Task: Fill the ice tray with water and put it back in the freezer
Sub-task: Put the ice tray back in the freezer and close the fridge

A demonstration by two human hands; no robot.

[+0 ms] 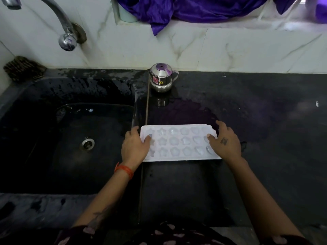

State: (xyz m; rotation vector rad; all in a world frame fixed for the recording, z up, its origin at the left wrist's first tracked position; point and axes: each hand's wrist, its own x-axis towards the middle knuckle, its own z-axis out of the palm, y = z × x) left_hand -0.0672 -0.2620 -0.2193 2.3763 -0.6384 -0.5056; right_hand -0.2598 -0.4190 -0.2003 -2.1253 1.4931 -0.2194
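On the counter (247, 121), white ice tray (178, 142), apparently water-filled shaped cells, both hands' fingers (211, 137) gripping its ends.

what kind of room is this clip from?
Most likely a home kitchen: a dark sink with a wall tap, a black stone counter with a small steel pot, and an ice tray held at both ends.
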